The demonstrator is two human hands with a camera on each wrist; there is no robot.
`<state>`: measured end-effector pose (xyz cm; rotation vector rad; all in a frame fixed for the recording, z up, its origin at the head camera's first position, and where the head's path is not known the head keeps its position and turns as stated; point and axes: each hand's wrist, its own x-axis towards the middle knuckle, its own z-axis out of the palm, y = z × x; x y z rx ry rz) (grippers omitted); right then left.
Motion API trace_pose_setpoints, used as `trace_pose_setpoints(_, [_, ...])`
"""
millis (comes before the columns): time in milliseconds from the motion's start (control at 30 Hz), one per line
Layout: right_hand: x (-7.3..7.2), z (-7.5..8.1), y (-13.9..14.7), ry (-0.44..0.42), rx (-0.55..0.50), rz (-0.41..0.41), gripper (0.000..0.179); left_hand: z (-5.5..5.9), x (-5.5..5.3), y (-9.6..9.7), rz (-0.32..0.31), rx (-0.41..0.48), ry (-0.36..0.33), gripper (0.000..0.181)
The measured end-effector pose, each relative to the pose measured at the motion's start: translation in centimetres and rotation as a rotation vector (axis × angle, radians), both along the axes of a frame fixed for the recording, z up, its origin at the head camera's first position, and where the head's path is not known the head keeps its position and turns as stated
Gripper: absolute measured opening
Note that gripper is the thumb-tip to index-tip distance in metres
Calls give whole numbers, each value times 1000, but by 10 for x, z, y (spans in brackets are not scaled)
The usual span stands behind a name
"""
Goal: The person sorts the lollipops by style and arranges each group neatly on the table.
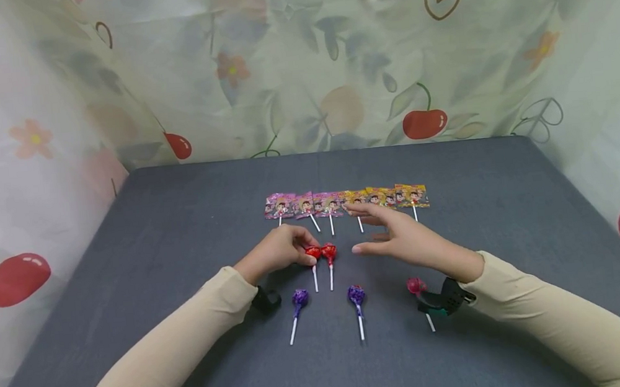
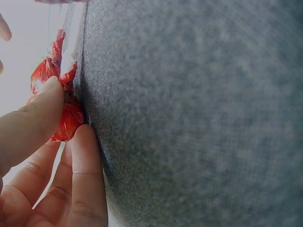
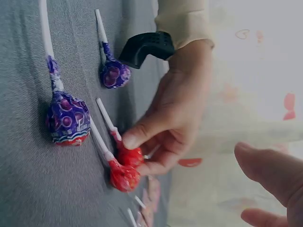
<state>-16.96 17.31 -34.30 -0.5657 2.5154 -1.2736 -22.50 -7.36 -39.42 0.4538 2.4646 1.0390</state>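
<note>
My left hand [image 1: 287, 247] pinches a red-wrapped lollipop [image 2: 70, 122] between thumb and fingers, its white stick pointing toward me. Right beside it lies a second red lollipop [image 1: 329, 252], the two heads side by side. Off to the right, my right hand [image 1: 398, 235] hovers with fingers spread and nothing in its grasp, its fingertips overlapping the row of flat-wrapped lollipops in the head view. In the right wrist view, the left thumb sits on the near side of the held red lollipop [image 3: 130, 156].
Behind the hands runs a row of lollipops in pink wrappers [image 1: 329, 203] and yellow wrappers [image 1: 412, 195]. Nearer me lie two purple lollipops [image 1: 300, 299] and a pinkish-red one [image 1: 417, 286], partly behind the right wrist camera [image 1: 448, 297]. A patterned curtain [image 1: 297, 64] encloses the dark table [image 1: 187, 199].
</note>
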Motion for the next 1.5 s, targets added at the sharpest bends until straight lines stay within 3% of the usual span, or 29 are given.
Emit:
trace_pose_setpoints(167, [20, -2, 20, 40, 34, -11, 83, 1, 1, 0, 7, -4, -8, 26])
trace_pose_setpoints(367, [39, -21, 46, 76, 23, -7, 80, 2, 2, 1, 14, -7, -19, 25])
trace_pose_setpoints(533, [49, -38, 59, 92, 26, -10, 77, 3, 3, 1, 20, -2, -20, 25])
trace_pose_setpoints(700, [56, -45, 66, 96, 101, -17, 68, 4, 3, 1, 21, 2, -17, 25])
trace_pose_setpoints(967, [57, -48, 72, 83, 159, -25, 54, 2, 2, 1, 22, 0, -19, 25])
trace_pose_setpoints(1267, [49, -51, 72, 7, 120, -6, 37, 1, 3, 0, 20, 2, -19, 25])
trace_pose_setpoints(1500, [42, -46, 69, -10, 187, 9, 28, 2, 4, 0, -2, 17, 9, 25])
